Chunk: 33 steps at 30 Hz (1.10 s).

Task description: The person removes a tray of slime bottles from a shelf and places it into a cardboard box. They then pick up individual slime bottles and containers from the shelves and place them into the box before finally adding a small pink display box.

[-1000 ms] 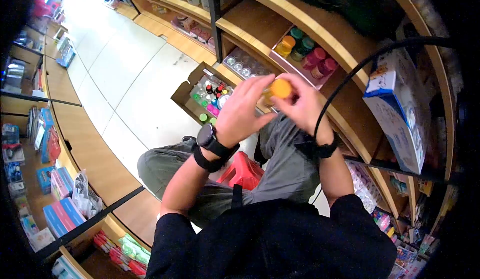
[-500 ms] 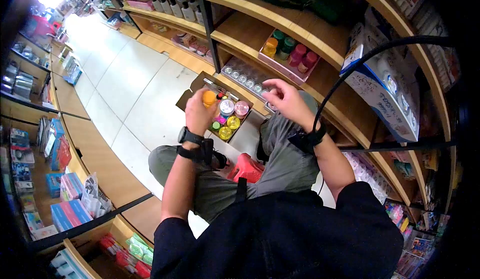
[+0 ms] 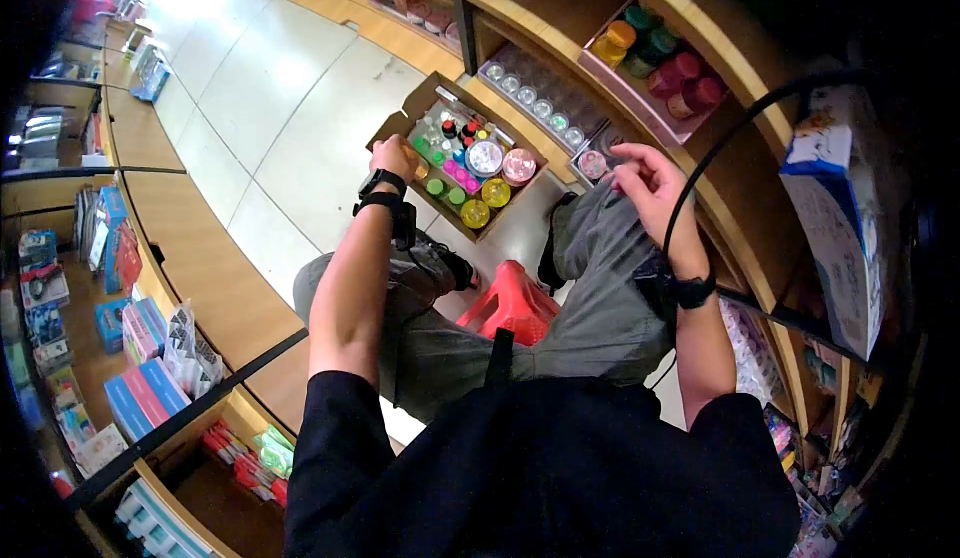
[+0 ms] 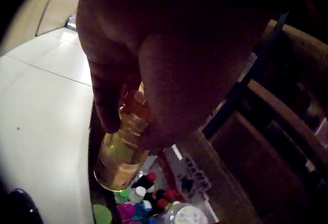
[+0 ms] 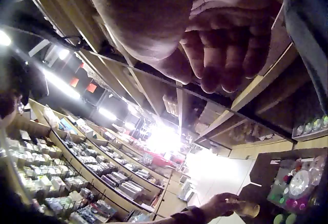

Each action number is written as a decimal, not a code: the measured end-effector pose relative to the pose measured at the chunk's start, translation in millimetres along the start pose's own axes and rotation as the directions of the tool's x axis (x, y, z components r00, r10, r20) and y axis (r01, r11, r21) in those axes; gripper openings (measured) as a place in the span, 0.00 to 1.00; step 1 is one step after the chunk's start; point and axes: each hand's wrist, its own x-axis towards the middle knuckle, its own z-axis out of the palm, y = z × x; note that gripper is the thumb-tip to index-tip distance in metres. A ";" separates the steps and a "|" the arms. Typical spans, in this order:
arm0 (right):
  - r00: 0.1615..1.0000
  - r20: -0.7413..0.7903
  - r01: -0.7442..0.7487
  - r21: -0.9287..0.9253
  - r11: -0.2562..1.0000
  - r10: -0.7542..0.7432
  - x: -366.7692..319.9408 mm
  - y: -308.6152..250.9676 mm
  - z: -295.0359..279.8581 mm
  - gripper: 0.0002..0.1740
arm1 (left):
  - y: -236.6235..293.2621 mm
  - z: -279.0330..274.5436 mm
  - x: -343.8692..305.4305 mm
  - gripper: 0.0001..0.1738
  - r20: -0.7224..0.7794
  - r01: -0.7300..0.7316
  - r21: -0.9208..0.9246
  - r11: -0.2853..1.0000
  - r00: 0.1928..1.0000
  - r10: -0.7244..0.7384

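Note:
My left hand (image 3: 396, 158) grips a clear bottle of yellow-orange liquid (image 4: 122, 157) by its upper part, fingers curled round it. In the left wrist view the bottle tilts over the left side of an open cardboard box (image 3: 437, 91). Inside the box are several small bottles with green caps (image 3: 446, 191), red-capped ones (image 3: 468, 129), and round jars, one with a silvery lid (image 3: 484, 158) and one pink (image 3: 519, 166). My right hand (image 3: 652, 196) hangs above the right knee with loosely bent fingers and nothing in it.
At the right, a shelf bears a pink tray (image 3: 640, 118) of coloured bottles and a clear rack of small round-topped containers (image 3: 526, 93). A black cable (image 3: 735, 138) arcs past the right arm. A red stool (image 3: 510, 298) stands between the legs. Another shelf row (image 3: 160, 228) lines the left.
Both hands were together at the orange-capped bottle. They parted, and the left hand carried it left and down to the box's side. The right hand stayed near the shelf.

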 end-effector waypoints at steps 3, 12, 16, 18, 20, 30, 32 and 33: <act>1.000 -0.017 0.006 -0.059 0.998 -0.007 5.1 0.6 -2.7 0.12 | -2.7 19.5 6.8 0.22 0.090 0.045 0.079 0.996 0.995 -0.052; 0.994 -0.029 -0.101 0.035 0.994 0.102 25.1 20.7 7.4 0.12 | 3.5 60.5 56.3 0.17 0.344 0.230 0.245 0.942 0.888 -0.306; 0.990 -0.016 -0.140 -0.005 0.990 0.140 28.1 26.3 9.4 0.11 | -48.4 132.6 86.2 0.19 0.402 0.126 0.304 0.944 0.882 -0.247; 0.993 0.006 -0.121 0.013 0.993 0.121 31.2 27.5 12.0 0.11 | -10.9 107.4 76.1 0.22 0.453 0.282 0.295 0.913 0.800 -0.394; 0.988 0.010 -0.155 -0.026 0.988 0.156 32.8 26.7 11.1 0.11 | -23.2 129.7 82.2 0.22 0.459 0.207 0.347 0.915 0.813 -0.358; 0.984 0.075 -0.165 0.008 0.986 0.164 46.1 20.8 4.6 0.13 | -17.2 121.7 73.2 0.29 0.576 0.206 0.348 0.914 0.723 -0.382; 0.999 0.022 -0.028 -0.197 0.980 0.033 59.0 15.1 -6.8 0.13 | 13.2 80.3 52.7 0.29 0.460 0.106 0.345 0.932 0.847 -0.267; 1.000 -0.008 0.007 -0.279 0.960 -0.010 68.3 5.7 -13.5 0.14 | 18.2 65.8 50.4 0.25 0.434 0.033 0.225 0.974 0.891 -0.130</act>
